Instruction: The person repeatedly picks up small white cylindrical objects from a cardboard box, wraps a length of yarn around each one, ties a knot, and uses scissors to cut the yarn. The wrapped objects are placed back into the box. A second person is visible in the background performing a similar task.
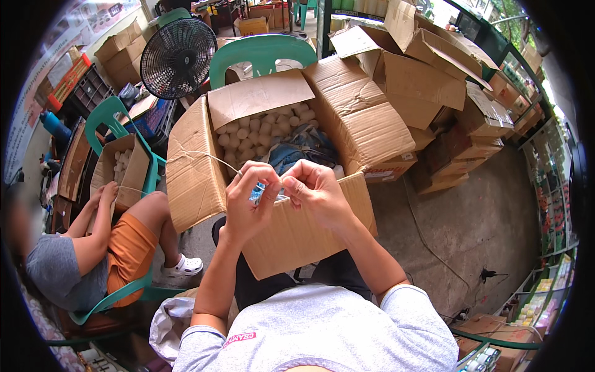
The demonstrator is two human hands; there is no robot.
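A thin pale cord runs over the left flap of a large open cardboard box to my left hand, whose thumb and forefinger pinch it. Close beside it, fingertips nearly touching, my right hand has thumb and forefinger pinched together; whatever small piece lies between them is too small to make out. Both hands are above the near side of the box. Inside lie many short white candle-like cylinders and a crumpled blue patterned cloth, partly hidden by my hands.
At the left a seated person handles a cord beside a smaller box of white cylinders on a green plastic chair. A black fan stands behind. Stacked cardboard boxes are at the right; a cable crosses the floor.
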